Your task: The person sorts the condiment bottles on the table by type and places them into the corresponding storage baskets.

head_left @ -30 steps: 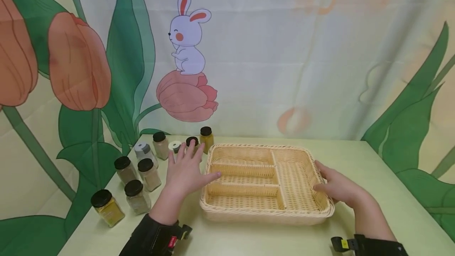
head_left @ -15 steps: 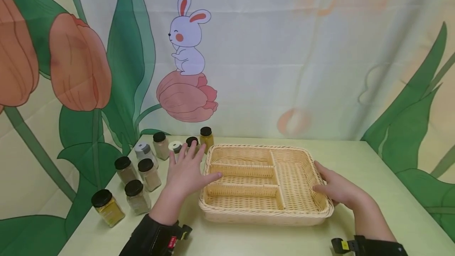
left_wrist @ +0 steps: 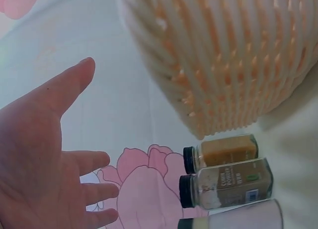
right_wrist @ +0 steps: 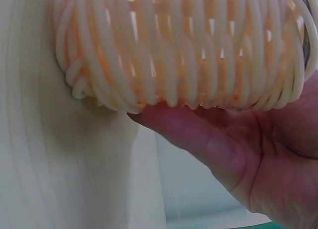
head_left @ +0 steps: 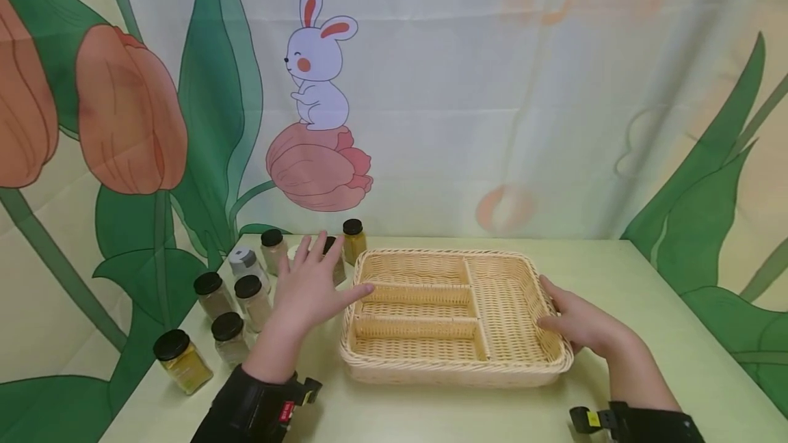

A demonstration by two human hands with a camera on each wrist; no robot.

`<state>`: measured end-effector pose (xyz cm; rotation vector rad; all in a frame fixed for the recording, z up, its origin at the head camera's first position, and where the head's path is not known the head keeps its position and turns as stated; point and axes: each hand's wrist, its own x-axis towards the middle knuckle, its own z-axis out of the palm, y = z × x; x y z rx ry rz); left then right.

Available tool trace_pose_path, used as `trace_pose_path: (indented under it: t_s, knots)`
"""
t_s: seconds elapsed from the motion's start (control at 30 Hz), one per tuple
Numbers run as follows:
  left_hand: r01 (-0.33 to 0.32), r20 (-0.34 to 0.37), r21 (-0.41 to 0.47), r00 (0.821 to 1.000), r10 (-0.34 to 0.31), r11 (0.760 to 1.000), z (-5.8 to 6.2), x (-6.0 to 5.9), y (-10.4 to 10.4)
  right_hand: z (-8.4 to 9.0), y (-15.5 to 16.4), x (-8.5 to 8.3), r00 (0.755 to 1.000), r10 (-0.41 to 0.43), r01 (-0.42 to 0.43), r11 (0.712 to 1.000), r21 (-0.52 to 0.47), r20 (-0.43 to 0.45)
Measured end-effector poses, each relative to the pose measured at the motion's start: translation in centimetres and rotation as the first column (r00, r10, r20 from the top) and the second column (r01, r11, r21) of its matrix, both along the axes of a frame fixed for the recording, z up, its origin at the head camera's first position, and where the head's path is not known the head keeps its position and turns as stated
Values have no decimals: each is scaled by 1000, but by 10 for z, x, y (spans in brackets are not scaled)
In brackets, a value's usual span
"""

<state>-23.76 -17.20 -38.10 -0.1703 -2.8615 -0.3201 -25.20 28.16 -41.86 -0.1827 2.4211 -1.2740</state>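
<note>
Backdrop: printed cloth with rabbit and tulips, hung behind the desk.

Desk: pale green; all items are carried on it.

Basket: woven, divided into compartments, all empty; set at desk centre. Step judged in hand: the basket is being positioned and steadied by both hands before anything is loaded.

Right hand: placed at the basket's 3 o'clock rim; thumb hooked over the edge, fingers tucked beneath the wall, as shown in the right wrist view. The basket is gripped.

Left hand: at the basket's 9 o'clock; fingers spread and straight, nothing held; thumb tip just at the rim, contact not certain.

Jars: about nine, dark or pale lids, upright, grouped from 8 to 11 o'clock of the basket. Next move is judged to call for a clean grip on one jar.
</note>
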Motion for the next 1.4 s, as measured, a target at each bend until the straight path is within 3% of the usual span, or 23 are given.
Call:
trace_pose_path:
  t_s: [0.23,0.7,0.9,1.1,1.4]
  knots:
    - [12,15,-7,1000,-11,1000,19,-3,-6,-2,0,0,1000,-1,1,1000,5,9]
    - [-41,100,3,994,40,999,44,-22,-34,-3,-3,-1,1000,-8,8,1000,19,12]
    - [-60,129,4,990,59,998,51,-29,-44,-3,-2,-1,1000,-5,5,1000,10,20]
    - [-74,161,26,985,69,997,57,-38,-40,-3,2,-1,1000,-6,6,1000,8,15]
    - [-98,259,76,963,75,992,57,-52,-41,-4,4,-2,999,-14,14,1000,0,31]
